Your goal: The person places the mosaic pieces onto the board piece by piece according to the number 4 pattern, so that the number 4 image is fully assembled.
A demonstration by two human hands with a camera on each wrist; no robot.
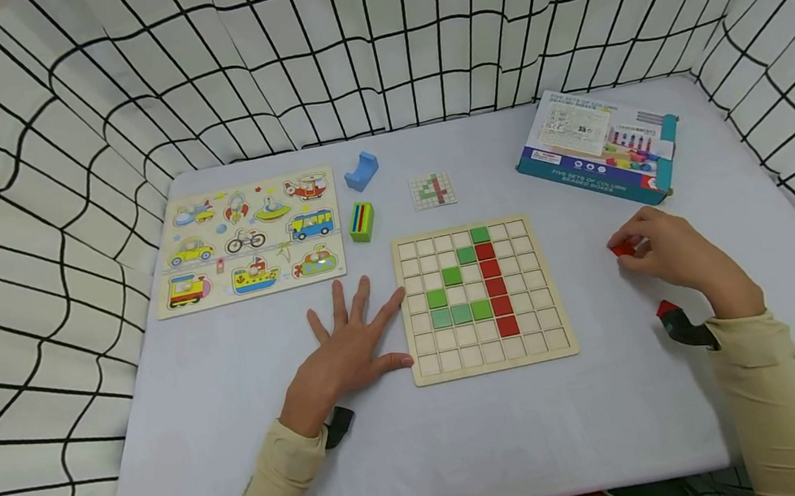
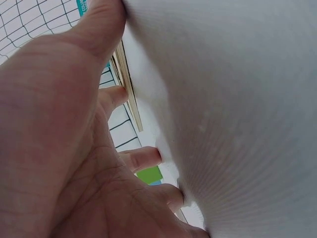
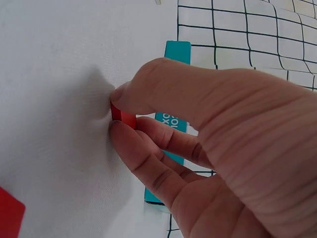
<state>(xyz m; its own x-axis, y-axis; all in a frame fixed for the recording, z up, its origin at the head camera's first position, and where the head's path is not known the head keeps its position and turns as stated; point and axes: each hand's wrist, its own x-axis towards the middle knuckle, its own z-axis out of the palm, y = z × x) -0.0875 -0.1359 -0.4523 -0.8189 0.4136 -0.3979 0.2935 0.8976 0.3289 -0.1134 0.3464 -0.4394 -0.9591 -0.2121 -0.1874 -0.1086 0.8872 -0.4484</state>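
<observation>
My right hand (image 1: 670,250) pinches a small red tile (image 3: 127,118) between thumb and fingertips, close over the cloth right of the board. Near that wrist lies a second red piece (image 1: 665,307), partly hidden by the wrist camera. My left hand (image 1: 346,352) is spread flat on the cloth, its thumb and index fingertips at the left edge of a wooden grid board (image 1: 448,365). Set in the board's squares are a column of red tiles (image 1: 495,286) and several green tiles (image 1: 452,276). The left wrist view shows the palm (image 2: 114,198) low over the cloth.
Behind the board lies a small pattern card (image 1: 433,191). A green block with colored stripes (image 1: 361,223) and a blue curved block (image 1: 362,172) stand left of it. A vehicle picture puzzle (image 1: 250,244) lies at left, a cardboard box (image 1: 595,148) at back right. Black netting (image 1: 376,62) surrounds the table.
</observation>
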